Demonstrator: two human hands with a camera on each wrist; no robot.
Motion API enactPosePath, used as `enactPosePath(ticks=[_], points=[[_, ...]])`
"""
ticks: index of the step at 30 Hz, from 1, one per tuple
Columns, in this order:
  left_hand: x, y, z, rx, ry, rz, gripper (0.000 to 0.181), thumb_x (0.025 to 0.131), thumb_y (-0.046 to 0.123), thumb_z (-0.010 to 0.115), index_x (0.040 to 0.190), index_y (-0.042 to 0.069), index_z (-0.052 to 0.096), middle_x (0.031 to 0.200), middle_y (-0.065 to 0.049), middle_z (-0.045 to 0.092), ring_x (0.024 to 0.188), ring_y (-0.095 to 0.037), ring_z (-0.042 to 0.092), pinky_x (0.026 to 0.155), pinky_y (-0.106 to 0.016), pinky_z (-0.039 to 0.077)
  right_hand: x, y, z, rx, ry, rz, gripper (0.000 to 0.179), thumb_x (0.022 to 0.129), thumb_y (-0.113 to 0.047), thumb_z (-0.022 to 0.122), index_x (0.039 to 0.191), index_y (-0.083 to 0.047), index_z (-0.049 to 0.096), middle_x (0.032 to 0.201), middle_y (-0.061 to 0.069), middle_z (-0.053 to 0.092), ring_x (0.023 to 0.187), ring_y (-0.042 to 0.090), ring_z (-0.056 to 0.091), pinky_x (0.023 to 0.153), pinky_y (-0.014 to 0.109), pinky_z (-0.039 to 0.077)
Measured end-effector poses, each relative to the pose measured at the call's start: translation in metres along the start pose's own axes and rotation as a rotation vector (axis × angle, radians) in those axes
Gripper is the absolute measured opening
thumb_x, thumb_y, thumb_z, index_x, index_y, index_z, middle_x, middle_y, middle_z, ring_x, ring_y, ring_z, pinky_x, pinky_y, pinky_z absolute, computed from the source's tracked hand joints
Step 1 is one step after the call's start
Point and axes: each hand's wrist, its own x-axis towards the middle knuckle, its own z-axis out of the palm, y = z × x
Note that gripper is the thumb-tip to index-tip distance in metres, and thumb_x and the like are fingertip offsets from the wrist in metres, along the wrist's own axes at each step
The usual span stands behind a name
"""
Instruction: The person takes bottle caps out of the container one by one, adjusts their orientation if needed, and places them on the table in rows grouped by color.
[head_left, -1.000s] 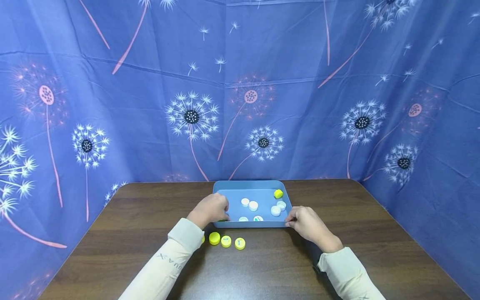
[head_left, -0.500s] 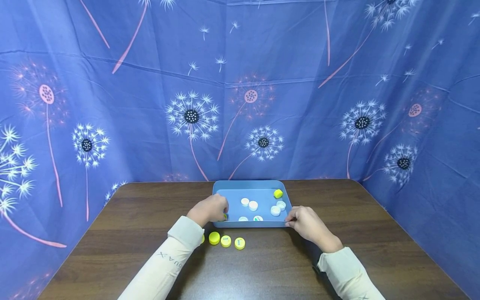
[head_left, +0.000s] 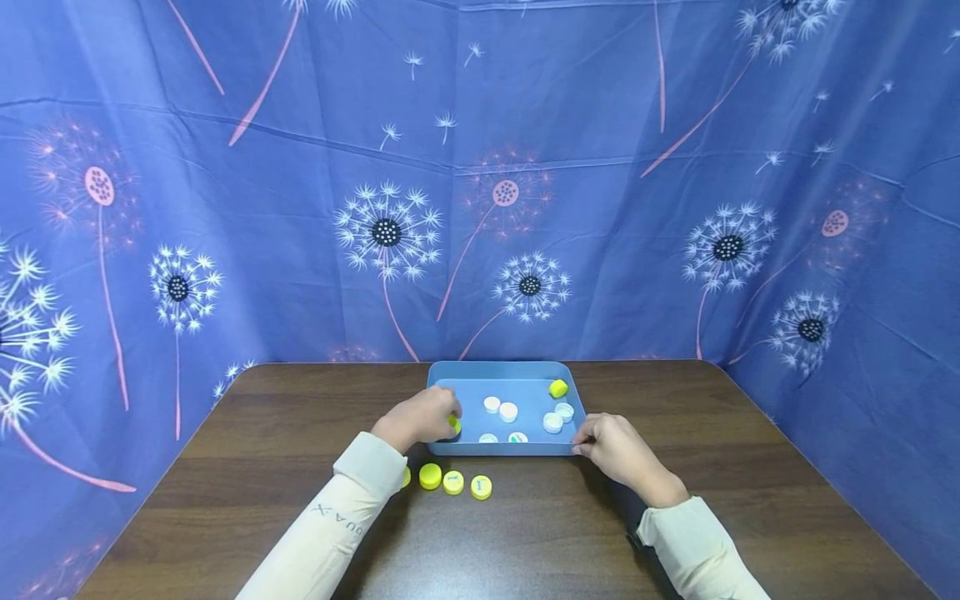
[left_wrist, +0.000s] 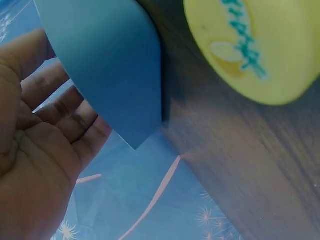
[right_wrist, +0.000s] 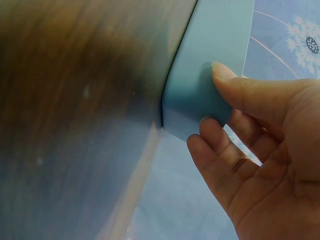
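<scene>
A blue tray point(head_left: 510, 450) sits at the far edge of the table, with several white bottle caps point(head_left: 507, 412) and a yellow, angular-looking piece point(head_left: 558, 388) inside. My left hand point(head_left: 422, 415) reaches over its near left corner and pinches a yellow bottle cap point(head_left: 455, 425), partly covered by the fingers. In the left wrist view, the tray wall point(left_wrist: 110, 65) hides those fingertips. My right hand point(head_left: 618, 450) grips the near right corner of the tray, the thumb point(right_wrist: 227, 80) lying on the outer wall.
In front of the tray, several yellow caps point(head_left: 453, 482) lie in a row on the brown wooden table point(head_left: 525, 542); the leftmost is partly behind the left sleeve point(head_left: 330, 517). A blue dandelion-print cloth point(head_left: 480, 208) hangs behind the table and along its sides.
The left hand has lifted slightly, and the yellow cap at its fingertips shows more than before. The right hand stays on the tray corner. The head view has shifted slightly.
</scene>
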Motion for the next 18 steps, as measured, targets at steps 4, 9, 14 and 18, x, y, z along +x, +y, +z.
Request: enactPosePath(ticks=[4,9,14,18], points=[[-0.001,0.002,-0.004,0.016,0.021,0.013,0.02,0.082,0.008,0.074,0.101,0.003,0.077,0.095,-0.002,0.06,0.083,-0.014,0.052,0.075,-0.029,0.05,0.0,-0.001,-0.001,0.008,-0.016,0.021,0.013,0.075,-0.003,0.084,0.075,-0.015,0.077,0.074,-0.014,0.066,0.074,0.007,0.06,0.068,0.027,0.053],[0.002,0.003,-0.011,0.0,0.058,0.022,0.019,0.082,0.007,0.073,0.1,0.005,0.076,0.092,-0.001,0.066,0.08,-0.014,0.054,0.071,-0.027,0.05,0.0,-0.002,-0.001,0.009,-0.023,0.041,0.013,0.076,-0.003,0.083,0.075,-0.015,0.077,0.074,-0.014,0.066,0.076,0.007,0.061,0.068,0.027,0.053],[0.001,0.004,-0.016,-0.019,0.104,0.056,0.025,0.082,0.004,0.069,0.106,0.004,0.074,0.094,-0.002,0.066,0.083,-0.015,0.055,0.072,-0.03,0.05,0.0,-0.002,-0.002,0.014,-0.016,0.036,0.014,0.076,-0.002,0.083,0.074,-0.014,0.077,0.073,-0.013,0.066,0.074,0.007,0.061,0.067,0.027,0.053],[-0.007,0.004,-0.016,-0.05,0.133,0.079,0.034,0.085,0.004,0.064,0.118,0.004,0.071,0.103,-0.004,0.062,0.088,-0.016,0.053,0.076,-0.032,0.049,0.0,0.0,0.001,0.009,-0.017,0.023,0.015,0.076,-0.001,0.082,0.073,-0.015,0.076,0.073,-0.014,0.066,0.074,0.007,0.06,0.067,0.028,0.052]])
